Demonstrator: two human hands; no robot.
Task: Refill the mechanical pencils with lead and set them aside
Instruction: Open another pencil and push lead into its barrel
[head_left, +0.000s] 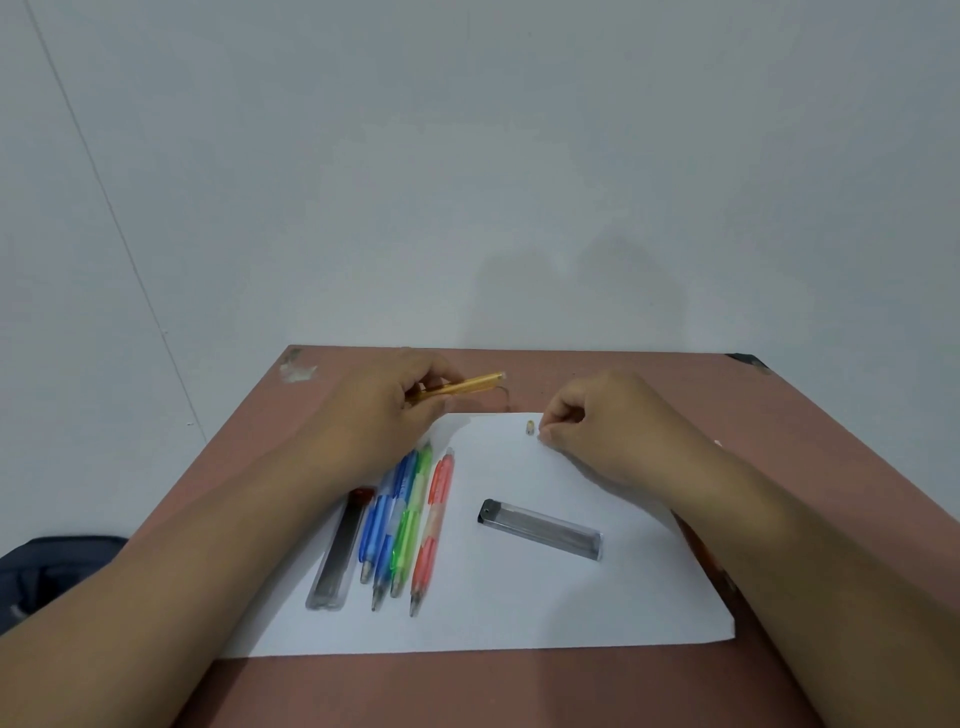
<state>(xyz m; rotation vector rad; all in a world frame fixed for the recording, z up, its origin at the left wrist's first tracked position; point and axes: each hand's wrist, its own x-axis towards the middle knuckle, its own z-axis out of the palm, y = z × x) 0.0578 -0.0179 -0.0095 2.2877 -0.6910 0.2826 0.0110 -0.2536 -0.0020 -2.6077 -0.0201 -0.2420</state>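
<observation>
My left hand (387, 410) grips a yellow mechanical pencil (467, 385), which points right, above the table's far side. My right hand (597, 415) rests on the white paper (519, 597) with its fingertips pinched together; whether a small piece sits between them I cannot tell. A tiny yellowish cap (530, 427) lies on the paper just left of those fingertips. Two blue pencils (382, 525), a green pencil (410, 525) and an orange pencil (432, 525) lie side by side on the paper. A clear lead case (540, 529) lies to their right.
A second lead case with a red cap (338, 551) lies left of the pencils. The brown table (467, 691) ends at a white wall behind. A dark bag (52, 571) sits off the table's left side.
</observation>
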